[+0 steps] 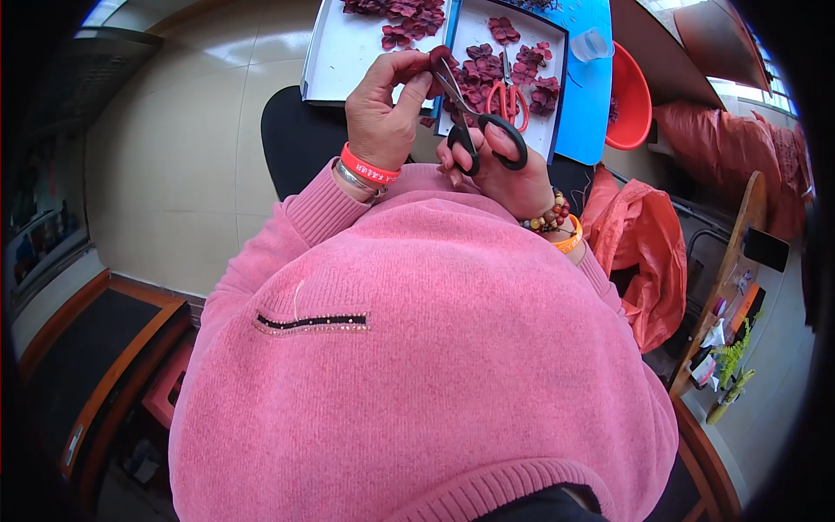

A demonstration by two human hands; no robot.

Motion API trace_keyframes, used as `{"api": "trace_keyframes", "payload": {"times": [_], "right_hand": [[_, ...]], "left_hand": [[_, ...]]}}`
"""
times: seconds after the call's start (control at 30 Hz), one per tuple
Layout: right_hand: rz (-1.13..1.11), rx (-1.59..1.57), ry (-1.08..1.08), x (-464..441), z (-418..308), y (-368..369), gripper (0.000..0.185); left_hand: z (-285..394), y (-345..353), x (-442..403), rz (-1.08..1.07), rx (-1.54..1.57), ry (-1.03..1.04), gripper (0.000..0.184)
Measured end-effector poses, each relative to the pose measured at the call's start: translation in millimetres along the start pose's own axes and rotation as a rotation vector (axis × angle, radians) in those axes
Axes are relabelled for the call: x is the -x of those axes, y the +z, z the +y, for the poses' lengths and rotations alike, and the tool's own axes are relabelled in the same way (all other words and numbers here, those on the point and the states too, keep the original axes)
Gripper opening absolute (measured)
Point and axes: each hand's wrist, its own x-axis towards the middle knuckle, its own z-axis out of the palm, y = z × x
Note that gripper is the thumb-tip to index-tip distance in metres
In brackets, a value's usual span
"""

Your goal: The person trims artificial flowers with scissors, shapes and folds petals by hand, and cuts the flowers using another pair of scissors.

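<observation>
My left hand (383,109), with a red wristband, pinches a dark red fabric flower (442,57) between thumb and fingers. In my right hand (513,178) are black-handled scissors (470,113), with fingers through the loops and the blades pointing up to the flower. The blade tips reach the flower's edge; whether they are cutting it I cannot tell. Just beyond lies a white box (550,139) holding several dark red flowers (478,74) and red-handled scissors (507,97). A second white box (326,61) to the left has more dark red flowers (409,19).
A blue board (584,104) on the right bears a clear plastic cup (591,45). Beside it stands a red basin (632,96). An orange-red plastic sack (644,252) sits near my right arm. Behind my left hand is a black seat (296,139).
</observation>
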Motion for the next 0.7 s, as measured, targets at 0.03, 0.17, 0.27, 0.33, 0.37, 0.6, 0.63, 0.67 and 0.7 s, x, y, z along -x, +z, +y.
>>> {"api": "trace_keyframes", "payload": {"times": [0.03,0.17,0.27,0.33,0.37,0.6,0.63,0.67,0.7], "right_hand": [[-0.005,0.003,-0.002,-0.2,0.0,0.3,0.039],[-0.016,-0.009,-0.014,0.2,0.5,2.2,0.038],[-0.052,-0.003,-0.046,-0.1,0.7,4.0,0.041],[-0.08,-0.013,-0.066,1.7,0.2,8.0,0.044],[-0.096,0.002,-0.088,1.8,-0.1,8.0,0.045],[-0.256,-0.022,-0.098,-3.8,-2.6,-4.0,0.056],[-0.279,-0.042,-0.084,-4.4,-2.7,-4.4,0.056],[-0.301,-0.062,-0.072,-5.0,-2.9,-4.5,0.056],[-0.323,-0.081,-0.061,-5.4,-3.3,-4.5,0.057]], "left_hand": [[-0.3,-0.2,-0.1,0.002,-0.007,0.013,0.016],[-0.7,0.6,2.0,0.018,-0.028,0.097,0.016],[-3.5,-2.1,3.7,-0.007,-0.105,0.18,0.019],[0.2,-0.6,4.7,-0.023,-0.146,0.252,0.019],[-0.8,-1.3,3.0,-0.049,-0.182,0.326,0.02],[20.7,-3.8,-7.5,-0.186,-0.491,0.773,0.027],[23.3,-4.6,-7.0,-0.196,-0.502,0.771,0.027],[25.3,-5.4,-6.6,-0.206,-0.512,0.769,0.027],[26.0,-6.0,-6.3,-0.218,-0.521,0.769,0.027]]}}
